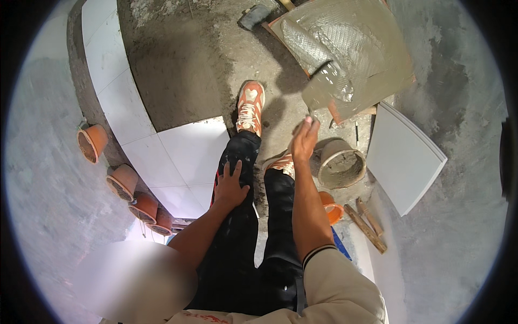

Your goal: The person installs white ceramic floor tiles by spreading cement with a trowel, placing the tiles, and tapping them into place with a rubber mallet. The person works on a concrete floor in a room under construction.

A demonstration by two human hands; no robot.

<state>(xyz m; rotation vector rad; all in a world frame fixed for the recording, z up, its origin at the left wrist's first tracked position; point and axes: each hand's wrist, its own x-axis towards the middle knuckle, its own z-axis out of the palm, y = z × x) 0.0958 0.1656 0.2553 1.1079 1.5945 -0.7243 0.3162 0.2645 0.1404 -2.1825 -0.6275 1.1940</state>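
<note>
My right hand (306, 139) is closed around the handle of a trowel, reaching toward the upper right. The trowel's blade (322, 89) is smeared with wet grey mortar and lies over the near edge of a tile (372, 48). That tile is coated with mortar, partly ridged and partly smooth, and appears propped above the floor. My left hand (231, 188) rests on my left leg near the knee, fingers spread, holding nothing. Beside my right forearm stands a bucket of mortar (341, 167).
White tiles (121, 105) run along the left wall beside bare mortar bed (172, 81). Several orange buckets (93, 143) line that wall. White tiles (404, 159) lean at right, near wooden pieces (367, 227), an orange bucket (330, 208) and a marker (356, 133). A mallet (254, 17) lies ahead.
</note>
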